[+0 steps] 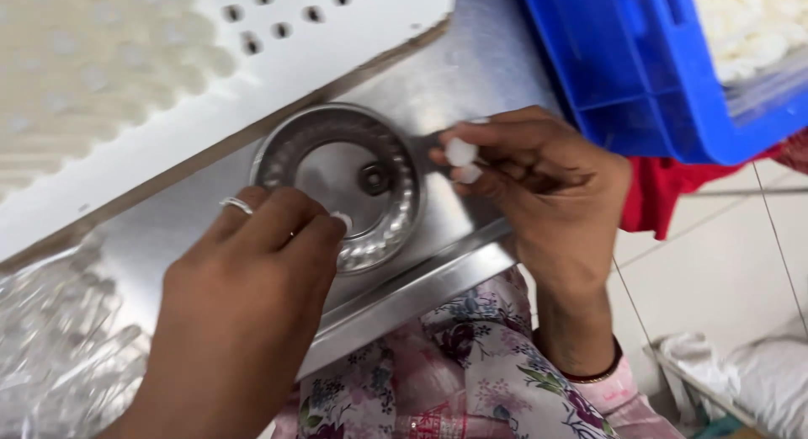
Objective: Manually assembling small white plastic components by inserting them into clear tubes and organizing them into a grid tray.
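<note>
Head view, looking down on a stainless steel table.

Centre of frame: a round metal dish with a scalloped, beaded inner ring and a small dark hub in its middle, lying flat on the steel.

Lower left of frame: left hand, a silver ring on one finger, reaching to the near rim of the dish. Fingertips pinched on a small white piece right at the dish's lower edge; piece mostly hidden by the fingers, so shape unclear.

Right of centre: right hand, a dark bangle at the wrist, fingers curled and gripping small white plugs, two showing between fingertips just beside the dish's right rim. Whether more lie inside the palm, cannot tell.

Upper left: a white perforated tray with rows of small holes, its far part blurred and filled with pale rounded pieces, edge lying just above the dish.

Upper right corner: a blue plastic crate holding a heap of white pieces, well apart from the dish.

Lower left corner: crinkled clear plastic bag with transparent items inside, beside the left wrist.

Bottom centre: floral-print clothing below the table edge; red cloth under the crate; tiled floor at right.
</note>
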